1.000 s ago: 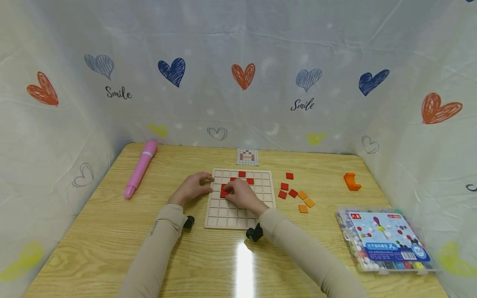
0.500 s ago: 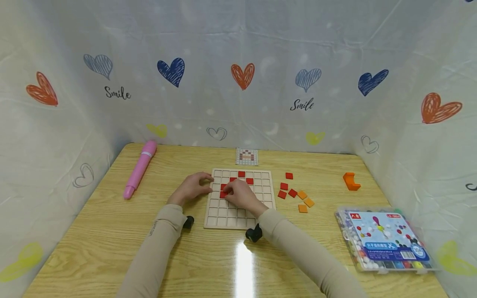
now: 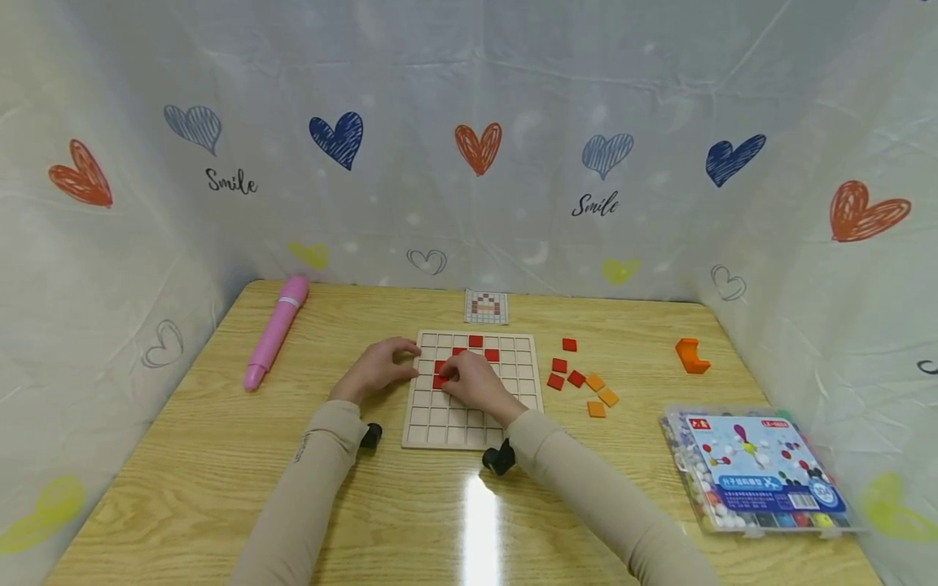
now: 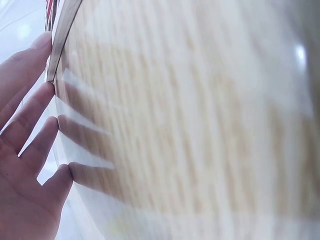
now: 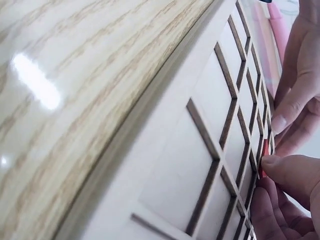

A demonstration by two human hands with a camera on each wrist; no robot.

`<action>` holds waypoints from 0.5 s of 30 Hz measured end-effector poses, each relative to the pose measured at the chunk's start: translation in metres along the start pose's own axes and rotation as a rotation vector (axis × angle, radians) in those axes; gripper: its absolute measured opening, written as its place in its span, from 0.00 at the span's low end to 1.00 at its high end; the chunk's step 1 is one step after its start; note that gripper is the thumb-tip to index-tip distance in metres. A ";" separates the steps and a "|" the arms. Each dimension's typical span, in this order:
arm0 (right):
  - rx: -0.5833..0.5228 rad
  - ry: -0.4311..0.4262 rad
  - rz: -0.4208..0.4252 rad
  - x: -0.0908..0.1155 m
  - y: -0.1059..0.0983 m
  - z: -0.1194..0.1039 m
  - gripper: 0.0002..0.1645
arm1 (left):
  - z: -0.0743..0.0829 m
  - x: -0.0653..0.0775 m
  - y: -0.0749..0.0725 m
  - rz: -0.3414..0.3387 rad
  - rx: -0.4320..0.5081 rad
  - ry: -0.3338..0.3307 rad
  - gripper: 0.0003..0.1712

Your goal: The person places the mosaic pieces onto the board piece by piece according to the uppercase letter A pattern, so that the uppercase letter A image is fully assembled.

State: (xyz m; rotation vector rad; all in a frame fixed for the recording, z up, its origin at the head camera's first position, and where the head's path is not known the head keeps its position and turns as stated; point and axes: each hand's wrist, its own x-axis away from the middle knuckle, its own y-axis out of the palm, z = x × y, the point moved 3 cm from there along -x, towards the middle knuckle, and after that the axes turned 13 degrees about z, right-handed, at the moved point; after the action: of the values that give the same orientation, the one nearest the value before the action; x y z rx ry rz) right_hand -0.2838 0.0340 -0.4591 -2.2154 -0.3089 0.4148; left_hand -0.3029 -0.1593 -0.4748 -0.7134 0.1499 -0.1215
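1. The person's right hand (image 3: 472,378) is pinching a red tile (image 3: 438,382) between thumb and fingertips. The tile is sitting on the left part of the grid board (image 3: 456,420), in the second column; whether it is lying fully down in its cell, I can't tell past the fingers.

2. The left hand (image 3: 379,368) is holding nothing: its fingers are curving loosely apart at the board's left edge, at least one tip seemingly touching it.

3. That tile is looking thin, light and stiff, plastic or painted wood, I'd guess. Its smooth face is probably offering little grip, so two opposite edges are making the best hold. It isn't seeming fragile; catching crooked on the raised ridges is the likelier trouble.

4. The board is looking like rigid, fairly light wood, perhaps prone to sliding on the glossy table (image 3: 183,456). Its outer frame is giving the surest grasp.

5. Loose red tiles (image 3: 569,345) and orange tiles (image 3: 597,409) are lying to the right, so flat that a fingernail under an edge is probably needed.

6. For writing, the clear box (image 3: 762,472) is carrying a label with Chinese characters, a barcode and a code too blurred for me.

7. The curtain (image 3: 396,203) is showing "Smile" twice; the left sleeve (image 3: 322,456) is bearing lettering too small to read.
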 end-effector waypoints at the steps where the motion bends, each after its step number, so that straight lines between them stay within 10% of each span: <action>1: -0.006 0.002 0.002 0.000 -0.001 0.000 0.09 | 0.000 0.000 0.000 -0.001 0.002 -0.006 0.21; 15: -0.200 0.283 0.160 0.046 -0.044 0.031 0.17 | -0.002 0.000 0.001 -0.002 0.015 -0.051 0.22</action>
State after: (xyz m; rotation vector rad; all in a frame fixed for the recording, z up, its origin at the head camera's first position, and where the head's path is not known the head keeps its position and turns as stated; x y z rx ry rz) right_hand -0.2579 0.0992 -0.4522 -2.4675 -0.0207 0.1551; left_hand -0.3035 -0.1601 -0.4767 -0.7008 0.0991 -0.1058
